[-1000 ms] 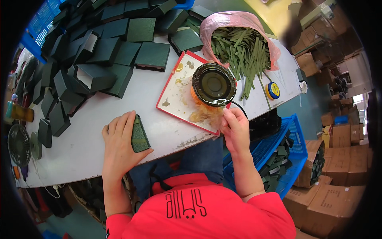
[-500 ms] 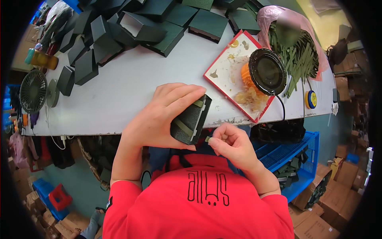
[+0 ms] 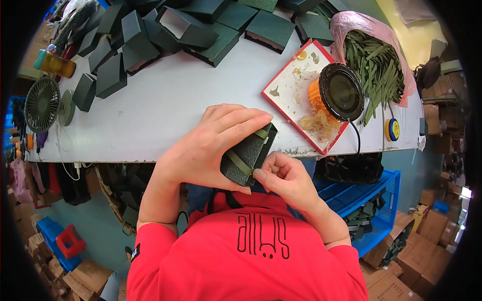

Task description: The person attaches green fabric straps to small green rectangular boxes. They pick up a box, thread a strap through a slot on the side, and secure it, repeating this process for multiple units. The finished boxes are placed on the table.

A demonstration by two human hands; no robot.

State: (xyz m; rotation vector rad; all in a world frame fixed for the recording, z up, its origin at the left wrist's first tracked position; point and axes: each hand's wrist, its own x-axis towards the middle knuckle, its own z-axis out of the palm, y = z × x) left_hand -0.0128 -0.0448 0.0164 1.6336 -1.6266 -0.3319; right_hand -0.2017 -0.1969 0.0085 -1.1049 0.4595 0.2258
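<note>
One dark green, leather-textured box lid is gripped by the left hand, fingers curled tight over its top, at the near edge of the white surface. An olive ribbon strip across it is pinched by the right hand, fingertips together. Beyond lie one red-rimmed tray, one round black glue pot and a pink bag of flat green strips.

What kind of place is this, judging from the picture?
Probably a small workshop for assembling gift boxes: many dark green boxes piled on the white table, a bag of green strips, and cardboard cartons on the floor.
</note>
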